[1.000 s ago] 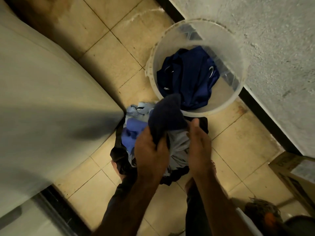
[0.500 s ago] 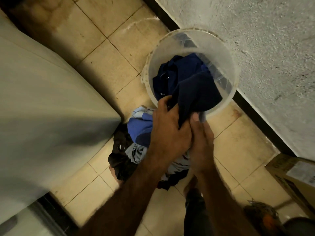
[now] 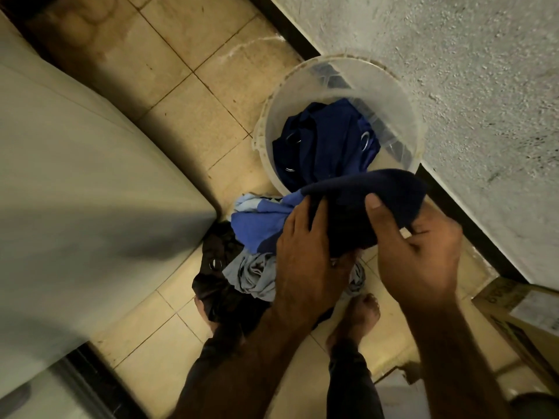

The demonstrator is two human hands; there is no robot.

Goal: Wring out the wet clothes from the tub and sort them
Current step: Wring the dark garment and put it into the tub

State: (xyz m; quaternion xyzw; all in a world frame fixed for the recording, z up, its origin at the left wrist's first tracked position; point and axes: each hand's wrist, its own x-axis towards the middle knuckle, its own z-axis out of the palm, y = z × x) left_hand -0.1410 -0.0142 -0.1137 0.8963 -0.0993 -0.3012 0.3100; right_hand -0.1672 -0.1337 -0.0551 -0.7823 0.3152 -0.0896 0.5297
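Navy cloth (image 3: 363,204), dark and heavy-looking, is stretched between the two hands close under the camera. The left hand (image 3: 305,252) curls its fingers over the cloth's near end. The right hand (image 3: 420,255) pinches the other side, thumb on top and fingers beneath. The hands sit a little apart with fabric bunched between them, a hold that suits twisting water out, I judge. The cloth is held over bare tiled floor (image 3: 181,116), where drips would do no harm.

Just below, by the bare feet (image 3: 360,313), lies a heap of clothes: a blue garment (image 3: 257,228), a pale grey one (image 3: 254,273) and a black one (image 3: 217,243) with a metal eyelet (whether these are wrung or still waiting I cannot tell). A heap kept at the feet is within short reach.

Beyond it stands the translucent tub (image 3: 378,86), tucked against the rough wall (image 3: 469,86), with more dark blue fabric (image 3: 326,140) lying inside. The held cloth's far edge overlaps the tub's near rim in view; whether they touch is unclear. A cardboard box (image 3: 514,300) sits at the right edge.
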